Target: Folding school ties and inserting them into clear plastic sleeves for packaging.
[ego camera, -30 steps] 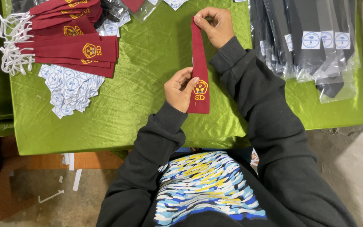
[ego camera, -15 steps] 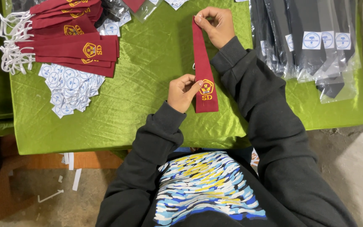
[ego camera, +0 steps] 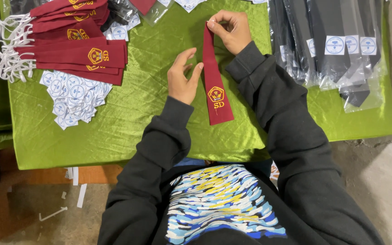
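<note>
Left hand sits half-open, fingers brushing the maroon tie without gripping it. The tie lies flat on the green tabletop; it looks light, floppy and a bit slick. Right hand pinches its narrow top end, probably the best place to hold.

Loose labels: heap of small white round-printed tags, counter left, just below red ties
Clear sleeves: dark ties inside, counter right, overlapping
Sleeve stickers: white squares, blue round mark
</note>
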